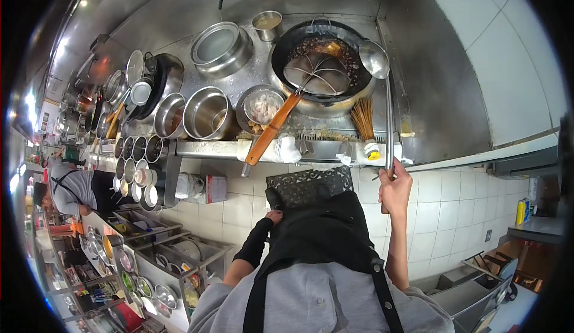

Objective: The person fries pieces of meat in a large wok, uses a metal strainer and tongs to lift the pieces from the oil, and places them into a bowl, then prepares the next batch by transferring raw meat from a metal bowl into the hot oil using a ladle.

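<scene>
My right hand grips the handle of a long steel ladle, whose bowl lies over the right rim of a black wok. Dark bubbling liquid fills the wok. A wire-mesh strainer rests in it, its wooden handle slanting out towards the counter's front edge. Left of that handle stands a pot holding a perforated scoop of pale raw-looking pieces. My left hand hangs low beside the black apron, away from the stove; whether its fingers hold anything is not visible.
A bamboo brush lies right of the wok. Steel pots, a lidded pot and a small container stand to the left. Seasoning tins and a second wok are further left. A co-worker stands at far left.
</scene>
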The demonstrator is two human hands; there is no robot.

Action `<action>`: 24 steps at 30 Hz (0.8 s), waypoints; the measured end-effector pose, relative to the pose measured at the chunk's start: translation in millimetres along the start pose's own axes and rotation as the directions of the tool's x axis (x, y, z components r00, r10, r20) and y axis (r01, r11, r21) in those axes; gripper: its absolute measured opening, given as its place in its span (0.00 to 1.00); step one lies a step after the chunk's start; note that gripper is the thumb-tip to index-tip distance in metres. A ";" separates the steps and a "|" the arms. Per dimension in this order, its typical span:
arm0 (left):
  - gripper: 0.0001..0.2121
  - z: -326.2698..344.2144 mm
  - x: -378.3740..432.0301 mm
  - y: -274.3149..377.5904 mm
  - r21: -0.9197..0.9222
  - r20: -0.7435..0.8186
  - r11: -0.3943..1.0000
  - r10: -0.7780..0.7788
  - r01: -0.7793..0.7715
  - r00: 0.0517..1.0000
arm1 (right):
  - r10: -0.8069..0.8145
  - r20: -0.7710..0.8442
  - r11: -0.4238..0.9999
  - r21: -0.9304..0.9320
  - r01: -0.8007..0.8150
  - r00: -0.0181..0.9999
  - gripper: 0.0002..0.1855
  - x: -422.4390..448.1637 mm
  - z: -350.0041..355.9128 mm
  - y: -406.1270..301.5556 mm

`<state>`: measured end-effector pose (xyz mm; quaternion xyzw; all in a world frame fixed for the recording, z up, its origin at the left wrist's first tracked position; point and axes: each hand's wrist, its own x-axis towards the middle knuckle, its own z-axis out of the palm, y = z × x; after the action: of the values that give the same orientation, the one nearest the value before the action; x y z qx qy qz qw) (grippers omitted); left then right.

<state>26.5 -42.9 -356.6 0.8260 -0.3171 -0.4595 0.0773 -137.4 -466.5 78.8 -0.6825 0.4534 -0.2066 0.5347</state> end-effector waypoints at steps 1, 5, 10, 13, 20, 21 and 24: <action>0.15 -5.5 2.7 11.2 -0.006 0.000 1.000 0.020 -0.020 1.000 | -0.009 -0.014 1.000 0.003 0.009 1.000 0.19 0.5 0.9 -3.3; 0.13 19.0 -4.9 -33.3 -0.048 -0.102 0.995 0.079 -0.084 0.992 | -0.023 0.073 0.999 0.031 0.021 0.997 0.17 10.3 8.2 -11.3; 0.13 37.9 -16.6 -11.9 -0.145 -0.179 0.989 0.002 -0.028 0.984 | -0.045 0.038 0.999 0.015 0.044 0.998 0.09 29.5 18.9 -14.7; 0.14 42.3 -27.7 -6.5 -0.113 -0.213 0.994 -0.026 0.001 0.977 | -0.073 0.010 0.997 0.004 0.072 0.997 0.04 55.6 28.0 -7.2; 0.19 61.2 -32.1 -30.8 -0.081 -0.273 0.993 0.064 -0.089 0.960 | -0.310 0.034 0.834 -0.470 0.289 0.950 0.11 154.5 62.7 15.0; 0.19 64.1 -31.9 -28.8 -0.084 -0.272 0.993 0.063 -0.088 0.960 | -0.297 0.044 0.838 -0.467 0.283 0.954 0.12 163.7 70.7 8.8; 0.18 53.6 -31.7 -6.8 -0.449 -0.179 0.886 -0.213 0.113 0.961 | -0.261 0.022 0.864 -0.440 0.243 0.965 0.11 210.3 84.1 20.0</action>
<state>-25.7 -9.9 -367.3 0.8580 -0.1250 -0.4279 0.2553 25.0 -597.8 -11.1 -0.8345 0.4055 -0.1802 0.3266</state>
